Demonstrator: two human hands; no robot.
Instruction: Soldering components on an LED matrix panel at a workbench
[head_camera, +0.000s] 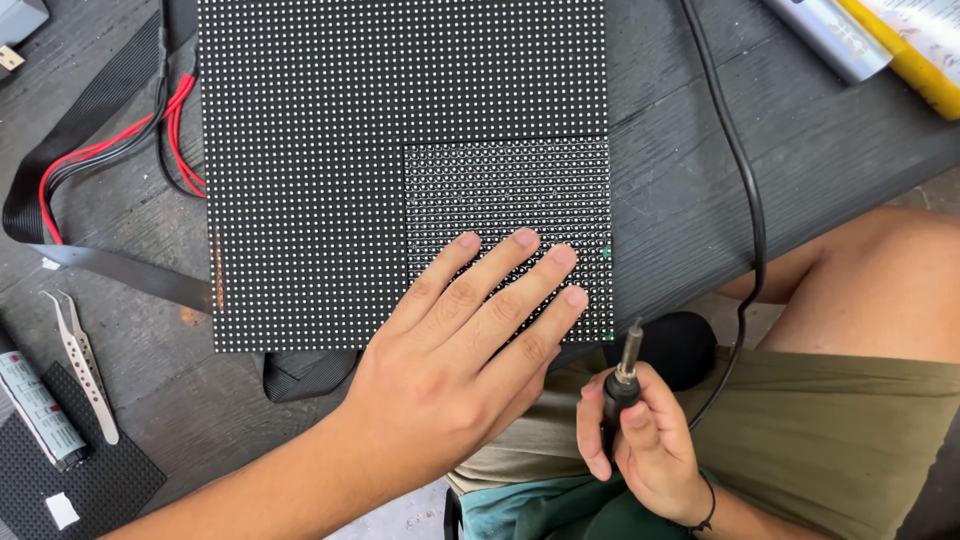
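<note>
A large black panel (330, 150) dotted with small white points lies flat on the dark wooden table (680, 130). Its lower right quarter (500, 190) looks different, with a coarser, shinier grid. My left hand (460, 350) rests flat on that quarter, fingers spread and pointing up-right. My right hand (640, 440) is below the table's edge, over my lap, wrapped around a soldering iron (622, 375) with its metal tip pointing up toward the panel's lower right corner. The iron's black cable (745, 190) runs up across the table.
Red and black wires (120, 140) and a flat ribbon cable (120, 265) lie left of the panel. Metal tweezers (85, 365), a small tube (35, 410) and a black mat piece (110, 480) sit at lower left. A silver and yellow object (880, 40) is at upper right.
</note>
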